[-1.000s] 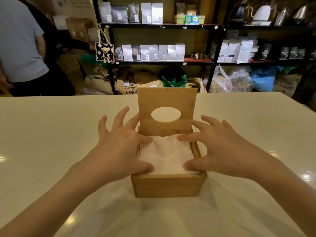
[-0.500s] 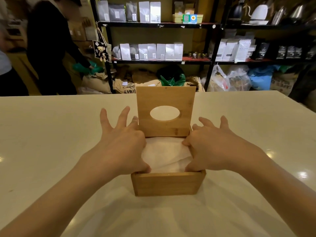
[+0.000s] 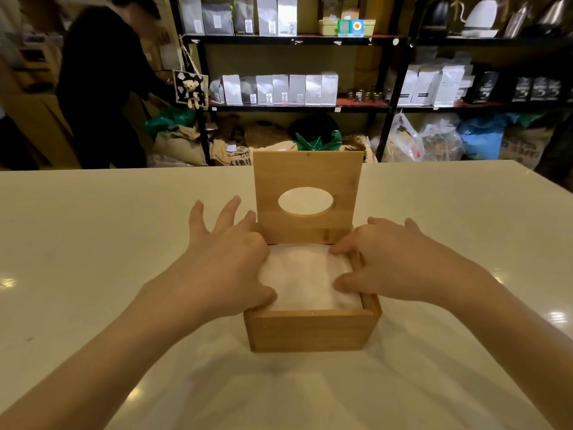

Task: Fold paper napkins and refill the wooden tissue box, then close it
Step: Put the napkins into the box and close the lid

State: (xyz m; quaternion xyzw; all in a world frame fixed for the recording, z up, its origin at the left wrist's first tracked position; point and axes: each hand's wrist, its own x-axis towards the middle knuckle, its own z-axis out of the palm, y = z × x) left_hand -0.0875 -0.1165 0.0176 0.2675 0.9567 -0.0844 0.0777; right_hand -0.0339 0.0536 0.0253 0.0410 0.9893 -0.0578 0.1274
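2 hands on napkins (image 3: 305, 279) in wooden box (image 3: 313, 332): left hand (image 3: 229, 268) spread, right hand (image 3: 400, 265) curled, fingertips pressing. I press corners flat before lowering lid (image 3: 307, 198).

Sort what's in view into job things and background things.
Job: wooden tissue box, its raised lid, napkins inside, left hand and right hand pressing them.
Background: shelves, coffee bags, sacks, bystander.
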